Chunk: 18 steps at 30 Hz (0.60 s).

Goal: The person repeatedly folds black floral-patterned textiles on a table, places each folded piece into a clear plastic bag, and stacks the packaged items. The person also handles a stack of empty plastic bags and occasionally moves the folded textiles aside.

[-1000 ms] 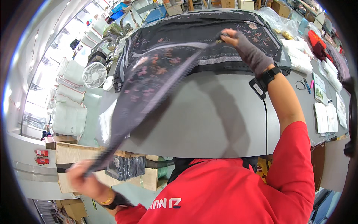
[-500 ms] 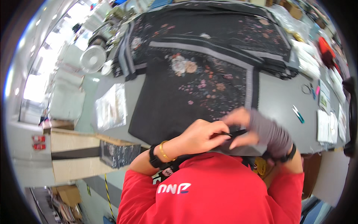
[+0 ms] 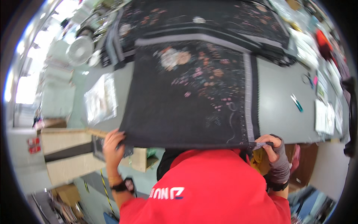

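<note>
A black floral scarf (image 3: 164, 104) lies spread before me, with a grey patterned border along its far and right sides. My left hand (image 3: 113, 146) pinches its near left corner. At the near right corner, my right hand (image 3: 273, 142) is closed on the bordered edge. Between my hands the near edge runs nearly straight along the table's front. Just beyond lies more dark floral cloth (image 3: 220, 13), with folded layers at its sides.
A clear plastic packet (image 3: 101, 99) lies on the grey table (image 3: 278, 95) at left. Teal-handled snips (image 3: 297, 103) lie at right, near white packets (image 3: 325, 116). A white fan (image 3: 80, 50) stands at the far left. Wooden shelving (image 3: 69, 147) is low on the left.
My hands have moved apart from close together at the near edge, out to the scarf's two near corners. The near edge is now stretched between them.
</note>
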Motion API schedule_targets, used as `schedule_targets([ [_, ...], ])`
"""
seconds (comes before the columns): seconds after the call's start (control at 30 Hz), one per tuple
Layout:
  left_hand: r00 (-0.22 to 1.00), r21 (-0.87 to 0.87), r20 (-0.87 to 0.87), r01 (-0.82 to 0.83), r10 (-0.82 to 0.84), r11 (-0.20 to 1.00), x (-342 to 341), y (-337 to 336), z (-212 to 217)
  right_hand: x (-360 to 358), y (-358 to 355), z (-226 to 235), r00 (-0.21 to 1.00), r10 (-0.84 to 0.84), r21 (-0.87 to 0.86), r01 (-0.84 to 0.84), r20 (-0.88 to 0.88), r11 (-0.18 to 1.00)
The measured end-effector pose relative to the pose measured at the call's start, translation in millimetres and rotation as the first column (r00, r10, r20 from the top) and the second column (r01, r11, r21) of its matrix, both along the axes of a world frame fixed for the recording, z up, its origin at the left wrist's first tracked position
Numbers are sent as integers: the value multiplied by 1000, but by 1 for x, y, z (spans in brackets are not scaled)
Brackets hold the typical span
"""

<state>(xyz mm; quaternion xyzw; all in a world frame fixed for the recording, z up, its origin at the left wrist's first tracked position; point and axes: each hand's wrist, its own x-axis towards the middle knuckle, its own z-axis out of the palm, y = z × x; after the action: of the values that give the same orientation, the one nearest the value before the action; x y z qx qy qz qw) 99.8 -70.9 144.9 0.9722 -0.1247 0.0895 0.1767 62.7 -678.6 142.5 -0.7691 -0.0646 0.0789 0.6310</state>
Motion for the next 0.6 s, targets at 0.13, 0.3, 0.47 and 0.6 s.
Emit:
schedule_targets([
  [0.13,1000,-306,-21,-13,7,952,-21,16,31,-20,1,-3,957,-286,-57,289,58,956],
  [0.3,857,-840,-355,-468,373,276,60,7,-1,38,4,-31,853,-478,-327,522,210,788],
  [0.47,924,-846,-380,-331,-37,419,190,-3,-48,140,-1,-71,814,-445,-349,568,374,745],
  [0.6,832,-781,-552,-494,-53,383,235,-8,-80,185,7,-77,857,-408,-638,508,313,578],
])
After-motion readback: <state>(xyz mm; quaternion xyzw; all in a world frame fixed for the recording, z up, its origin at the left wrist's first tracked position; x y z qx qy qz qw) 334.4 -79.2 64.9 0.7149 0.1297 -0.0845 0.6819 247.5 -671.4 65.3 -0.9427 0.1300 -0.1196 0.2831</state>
